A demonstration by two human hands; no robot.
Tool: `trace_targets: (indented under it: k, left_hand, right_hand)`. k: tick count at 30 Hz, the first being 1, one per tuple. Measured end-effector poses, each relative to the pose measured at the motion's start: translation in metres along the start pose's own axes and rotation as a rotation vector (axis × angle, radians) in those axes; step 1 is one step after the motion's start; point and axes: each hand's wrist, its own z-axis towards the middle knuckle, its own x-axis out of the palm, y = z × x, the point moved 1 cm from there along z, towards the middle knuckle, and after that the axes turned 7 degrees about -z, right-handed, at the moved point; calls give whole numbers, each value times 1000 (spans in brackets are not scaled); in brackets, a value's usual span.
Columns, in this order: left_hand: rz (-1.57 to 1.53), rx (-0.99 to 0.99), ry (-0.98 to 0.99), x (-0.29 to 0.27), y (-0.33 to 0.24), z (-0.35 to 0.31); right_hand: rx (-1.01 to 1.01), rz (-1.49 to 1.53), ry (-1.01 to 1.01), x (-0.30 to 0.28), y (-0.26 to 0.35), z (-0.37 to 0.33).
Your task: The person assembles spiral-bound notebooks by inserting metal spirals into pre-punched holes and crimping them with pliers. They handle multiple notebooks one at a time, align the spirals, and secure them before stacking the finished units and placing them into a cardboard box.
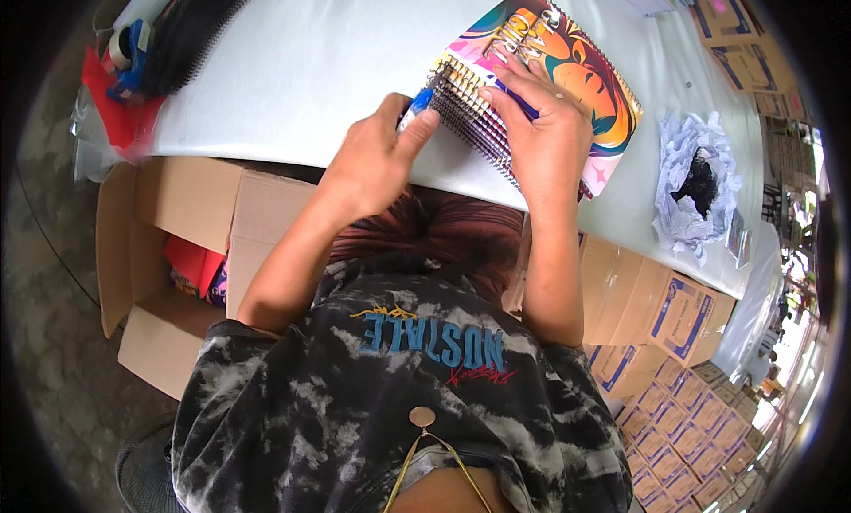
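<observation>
A colourful spiral-bound notebook (567,65) lies on the white table (310,61) in front of me. My right hand (541,127) presses flat on its cover beside the black wire binding (474,114). At the near end of the binding, my left hand (377,154) grips a small blue-handled tool (417,105), its tip against the coils.
An open cardboard box (177,247) with red items stands on the floor at my left. A pile of black spiral coils (191,30) and a tape dispenser (128,47) lie at the table's far left. Crumpled white paper scraps (696,180) sit right. Stacked cartons (683,380) fill the lower right.
</observation>
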Motion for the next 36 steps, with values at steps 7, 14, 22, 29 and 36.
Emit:
trace_targets:
  k: [7,14,22,29,36]
  left_hand:
    - [-1364,-239,604,1,24,4]
    - [-503,-147,226,0,19,1]
    - [-1501,-353,553,5,24,-1]
    - [-247,-49,125,14,42,-2]
    - [-1254,-196,498,11,34,-5]
  right_hand:
    - [-60,-82,19,-4,6,0]
    - [-51,-62,35,-2,2,-2]
    - [-106,-196,66,-2,4,-5]
    - [-99,-205,64,-2,5,-3]
    - [-91,-193,71,-1,4,-6]
